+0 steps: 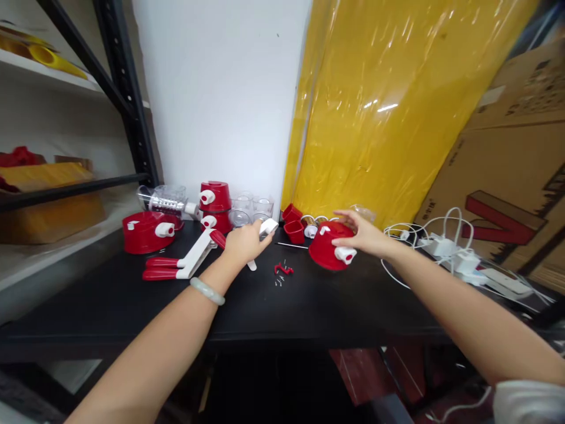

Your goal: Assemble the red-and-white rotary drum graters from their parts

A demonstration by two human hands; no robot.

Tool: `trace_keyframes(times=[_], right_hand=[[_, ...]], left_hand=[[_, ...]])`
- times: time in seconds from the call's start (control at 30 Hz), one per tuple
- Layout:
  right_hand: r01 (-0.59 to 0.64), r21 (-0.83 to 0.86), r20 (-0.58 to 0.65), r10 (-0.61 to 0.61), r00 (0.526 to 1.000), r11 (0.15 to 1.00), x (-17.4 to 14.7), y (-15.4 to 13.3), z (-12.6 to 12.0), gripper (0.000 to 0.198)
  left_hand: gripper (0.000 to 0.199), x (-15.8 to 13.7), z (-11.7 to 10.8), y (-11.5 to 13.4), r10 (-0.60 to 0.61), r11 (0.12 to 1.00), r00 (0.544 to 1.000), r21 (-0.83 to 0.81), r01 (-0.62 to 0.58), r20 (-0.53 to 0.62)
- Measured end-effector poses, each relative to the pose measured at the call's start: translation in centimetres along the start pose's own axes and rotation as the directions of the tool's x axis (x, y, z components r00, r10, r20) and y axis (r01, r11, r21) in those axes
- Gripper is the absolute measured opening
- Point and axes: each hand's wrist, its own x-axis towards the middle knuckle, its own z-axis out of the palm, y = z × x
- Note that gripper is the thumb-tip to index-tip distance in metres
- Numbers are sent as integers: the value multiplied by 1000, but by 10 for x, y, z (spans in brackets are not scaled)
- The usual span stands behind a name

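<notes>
My left hand is closed around a white plastic handle, whose end sticks out past the fingers; the rest is hidden by the hand. At the right, my right hand grips a red grater base by its side, thumb in front and fingers behind. The base has a white knob and looks tilted. Left of my left hand lie white handles with red grips. Between the hands, a small red bracket and several screws rest on the black table.
More red bases stand at the left and back, beside clear plastic cups. Red hoppers, metal drums and a screwdriver lie behind. White chargers and cables occupy the right, before a cardboard box.
</notes>
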Motion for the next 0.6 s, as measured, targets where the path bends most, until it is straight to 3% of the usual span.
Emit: trace_keyframes(times=[0.1, 0.2, 0.6], right_hand=[[-80, 45, 4, 80, 997, 996, -16, 30, 9, 77], [-100, 73, 9, 100, 995, 992, -18, 42, 17, 81], [-11, -73, 45, 14, 999, 997, -17, 42, 46, 87]], left_hand=[[59, 0, 3, 3, 25, 999, 1000, 35, -25, 1], [59, 0, 7, 5, 34, 997, 999, 74, -35, 18], [60, 4, 10, 1, 29, 992, 998, 118, -36, 60]])
